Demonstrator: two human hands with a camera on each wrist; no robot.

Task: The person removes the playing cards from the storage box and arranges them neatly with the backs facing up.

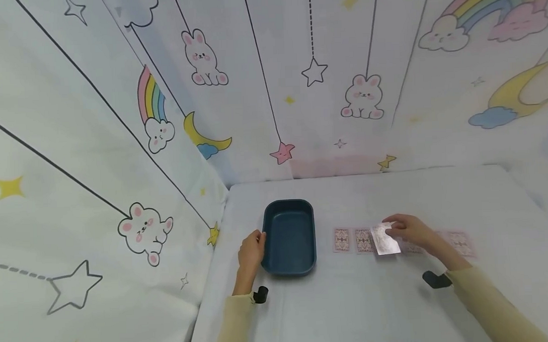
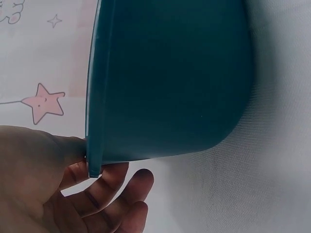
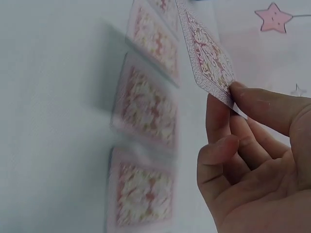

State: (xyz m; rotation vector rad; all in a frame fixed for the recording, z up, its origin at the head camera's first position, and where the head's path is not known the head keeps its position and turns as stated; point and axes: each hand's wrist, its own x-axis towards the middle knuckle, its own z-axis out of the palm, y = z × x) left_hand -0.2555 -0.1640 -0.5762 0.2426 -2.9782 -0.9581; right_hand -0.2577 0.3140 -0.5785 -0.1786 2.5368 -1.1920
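A playing card (image 1: 386, 240) is pinched between the thumb and fingers of my right hand (image 1: 411, 230), raised above a row on the table. In the right wrist view, the held card (image 3: 209, 53) shows its patterned red back and is tilted. Several more cards lie back up in that row, among them the leftmost card (image 1: 342, 240) and the card at the right end (image 1: 460, 242). My left hand (image 1: 250, 250) holds the left rim of a dark blue rectangular tray (image 1: 264, 262). In the left wrist view, the thumb and fingers pinch the tray's rim (image 2: 95, 145).
A white cloth covers the table (image 1: 351, 304). Behind it and on the left hang white curtains (image 1: 253, 106) printed with rabbits, stars and rainbows. A black wrist camera (image 1: 436, 279) sits by the right sleeve, another black camera (image 1: 260, 295) by the left.
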